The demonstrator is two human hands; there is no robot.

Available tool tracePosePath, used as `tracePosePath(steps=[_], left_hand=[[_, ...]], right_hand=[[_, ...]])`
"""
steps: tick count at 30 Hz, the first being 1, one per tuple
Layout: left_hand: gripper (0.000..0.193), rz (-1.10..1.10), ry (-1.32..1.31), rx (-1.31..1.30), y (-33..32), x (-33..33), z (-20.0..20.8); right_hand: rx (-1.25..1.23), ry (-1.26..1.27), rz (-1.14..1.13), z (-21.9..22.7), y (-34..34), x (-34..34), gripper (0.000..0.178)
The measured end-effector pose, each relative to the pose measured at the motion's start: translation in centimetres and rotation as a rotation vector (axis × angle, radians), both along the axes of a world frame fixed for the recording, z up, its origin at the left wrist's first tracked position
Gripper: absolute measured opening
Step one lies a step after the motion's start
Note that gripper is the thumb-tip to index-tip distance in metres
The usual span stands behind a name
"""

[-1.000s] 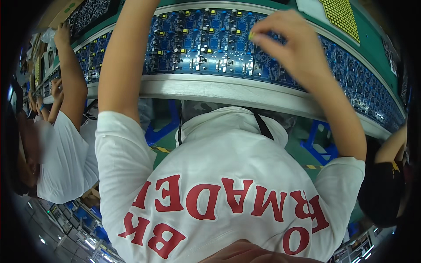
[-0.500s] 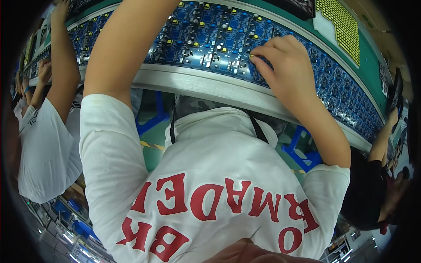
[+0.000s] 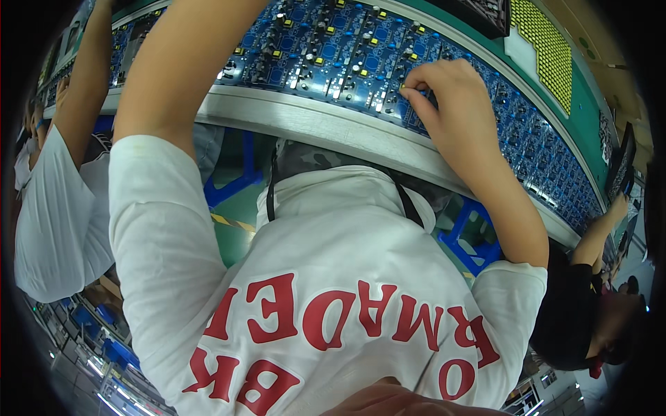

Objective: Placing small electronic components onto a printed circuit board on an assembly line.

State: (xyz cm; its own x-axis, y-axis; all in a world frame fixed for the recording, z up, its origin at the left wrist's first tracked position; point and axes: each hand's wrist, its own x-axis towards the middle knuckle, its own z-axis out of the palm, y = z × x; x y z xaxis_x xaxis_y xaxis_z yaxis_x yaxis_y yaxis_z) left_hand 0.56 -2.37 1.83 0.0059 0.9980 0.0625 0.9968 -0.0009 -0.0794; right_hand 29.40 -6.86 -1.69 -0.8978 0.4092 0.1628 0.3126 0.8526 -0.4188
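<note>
Blue circuit boards (image 3: 305, 48) lie in a long row before me, dotted with yellow square parts, small cylinders and blue discs. Over their near side my right hand (image 3: 458, 100) is closed in a pinch, thumb against forefinger. A tiny yellow component (image 3: 404, 87) shows at those fingertips, close above a board; whether it touches the board I cannot tell. My left arm (image 3: 177, 66) stretches up across the boards and runs out at the top edge, so the left hand is out of sight.
A metal rail (image 3: 312, 111) borders the boards on my side. Beyond the far rail are a tray of yellow parts (image 3: 544, 52) and a black box (image 3: 482, 14). Co-workers sit at both sides, one in a white sleeve (image 3: 59, 215), another in black (image 3: 565, 312).
The whole view has shifted slightly. My right hand keeps its pinch on the yellow component over nearly the same spot. My left arm appears a little farther left.
</note>
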Motion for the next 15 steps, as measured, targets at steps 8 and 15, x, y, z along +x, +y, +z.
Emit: tracePosePath(steps=[8,15], left_hand=[[0.028,0.104,-0.721,0.215,-6.2,2.7,0.7],[0.023,0.007,-1.210,-0.176,-14.1,6.5,-1.9]], right_hand=[[0.147,0.234,-0.089,1.4,5.3,2.7,0.018],[0.273,0.209,-0.404,1.3,15.8,4.8,0.021]])
